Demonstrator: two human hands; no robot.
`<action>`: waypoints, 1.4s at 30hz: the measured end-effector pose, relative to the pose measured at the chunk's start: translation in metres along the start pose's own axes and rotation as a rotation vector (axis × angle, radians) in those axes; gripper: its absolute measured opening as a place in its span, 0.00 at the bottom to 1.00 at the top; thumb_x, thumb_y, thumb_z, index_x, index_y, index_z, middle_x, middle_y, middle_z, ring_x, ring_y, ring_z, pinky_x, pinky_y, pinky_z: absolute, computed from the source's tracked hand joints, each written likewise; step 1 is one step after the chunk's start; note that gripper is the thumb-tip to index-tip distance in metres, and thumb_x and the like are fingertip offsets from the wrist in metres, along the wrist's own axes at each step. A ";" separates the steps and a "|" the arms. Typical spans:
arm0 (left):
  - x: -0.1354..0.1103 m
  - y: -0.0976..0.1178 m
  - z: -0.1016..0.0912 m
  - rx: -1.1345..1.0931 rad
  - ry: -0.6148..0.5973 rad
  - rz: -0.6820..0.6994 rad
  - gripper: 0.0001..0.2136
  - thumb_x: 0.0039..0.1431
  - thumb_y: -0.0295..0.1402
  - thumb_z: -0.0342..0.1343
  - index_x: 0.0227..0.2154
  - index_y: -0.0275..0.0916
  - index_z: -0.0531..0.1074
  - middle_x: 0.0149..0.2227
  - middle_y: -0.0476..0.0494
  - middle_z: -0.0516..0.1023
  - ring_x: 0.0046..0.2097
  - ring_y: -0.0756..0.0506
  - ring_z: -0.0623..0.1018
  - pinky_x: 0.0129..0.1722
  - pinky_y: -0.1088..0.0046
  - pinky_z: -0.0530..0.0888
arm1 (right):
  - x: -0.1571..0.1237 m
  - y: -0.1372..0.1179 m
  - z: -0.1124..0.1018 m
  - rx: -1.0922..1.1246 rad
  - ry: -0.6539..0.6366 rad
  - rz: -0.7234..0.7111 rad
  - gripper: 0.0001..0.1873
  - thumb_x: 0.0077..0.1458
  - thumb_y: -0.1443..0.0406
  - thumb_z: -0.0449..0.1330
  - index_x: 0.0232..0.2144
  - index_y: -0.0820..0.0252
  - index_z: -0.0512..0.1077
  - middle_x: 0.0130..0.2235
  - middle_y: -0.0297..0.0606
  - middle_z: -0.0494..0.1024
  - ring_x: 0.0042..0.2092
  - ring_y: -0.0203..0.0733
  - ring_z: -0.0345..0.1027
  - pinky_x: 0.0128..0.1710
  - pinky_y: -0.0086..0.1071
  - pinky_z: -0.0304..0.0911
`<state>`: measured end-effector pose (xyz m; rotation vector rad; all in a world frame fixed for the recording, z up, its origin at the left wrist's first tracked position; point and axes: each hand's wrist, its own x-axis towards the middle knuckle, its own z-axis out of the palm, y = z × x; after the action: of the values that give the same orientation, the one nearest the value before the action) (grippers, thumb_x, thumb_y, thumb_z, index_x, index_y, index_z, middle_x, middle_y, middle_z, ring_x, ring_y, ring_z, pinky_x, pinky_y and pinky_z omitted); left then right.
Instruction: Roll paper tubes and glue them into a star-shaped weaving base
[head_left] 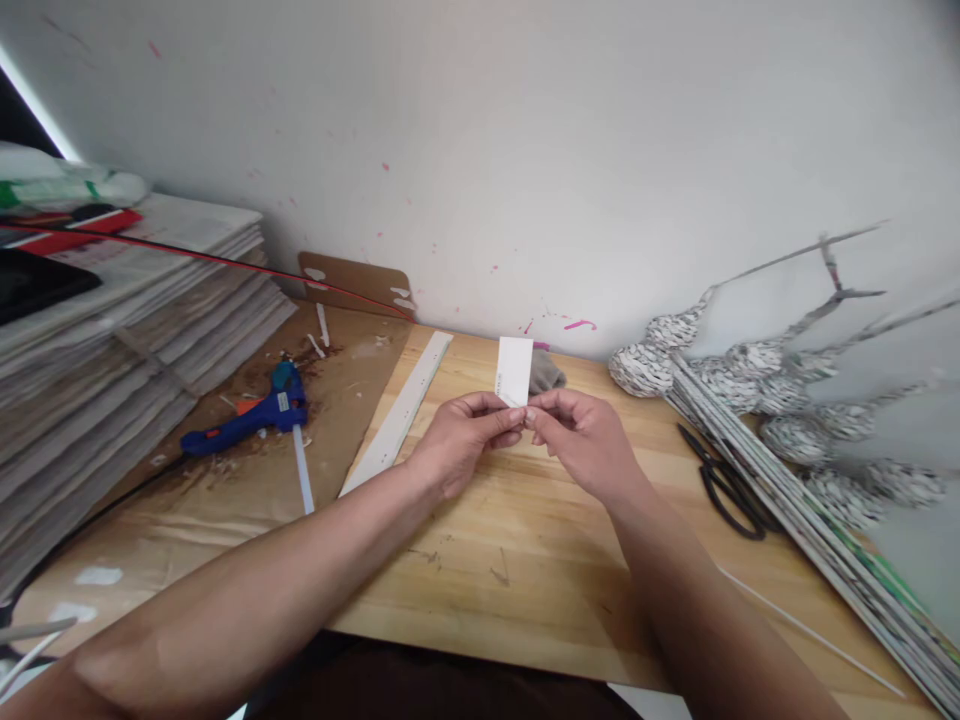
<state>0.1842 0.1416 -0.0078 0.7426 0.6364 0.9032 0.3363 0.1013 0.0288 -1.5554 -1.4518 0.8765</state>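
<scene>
The left hand [469,435] and the right hand [581,430] meet over the middle of the wooden table [465,590]. Between them is a small piece of white paper [514,370], which stands up from the fingers and has small dark print near its left edge. Each hand grasps the lower end of this paper, with the thumb pressed toward the bent fingers, and the fingertips of both hands are close together.

Just behind the paper, a little to the right, lies a grey cloth [547,371]. To the left of the hands, a long white strip [397,415] lies slanting on the table. Farther left, a blue glue gun [259,412] rests on a brown cardboard sheet [352,375], and a pale stick [302,470] points from it to the near side. At the far left is a high stack of newspapers [150,310].

On the right side, black scissors [724,490] lie beside a bundle of paper rods [795,530]. Behind the rods there are several round woven shapes [643,370] with thin stems. A thin white rod [810,630] lies nearer, by the right forearm.
</scene>
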 end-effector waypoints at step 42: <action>0.013 0.010 -0.004 -0.190 0.131 0.012 0.06 0.44 0.24 0.68 0.24 0.29 0.75 0.26 0.46 0.77 0.28 0.54 0.77 0.32 0.82 0.77 | -0.006 0.006 0.001 -0.621 0.125 -0.338 0.10 0.60 0.59 0.55 0.33 0.57 0.72 0.30 0.33 0.76 0.30 0.38 0.67 0.32 0.29 0.56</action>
<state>0.1830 0.1580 -0.0043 0.5209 0.6519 1.0142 0.3375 0.0953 0.0233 -1.6771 -1.9286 0.1213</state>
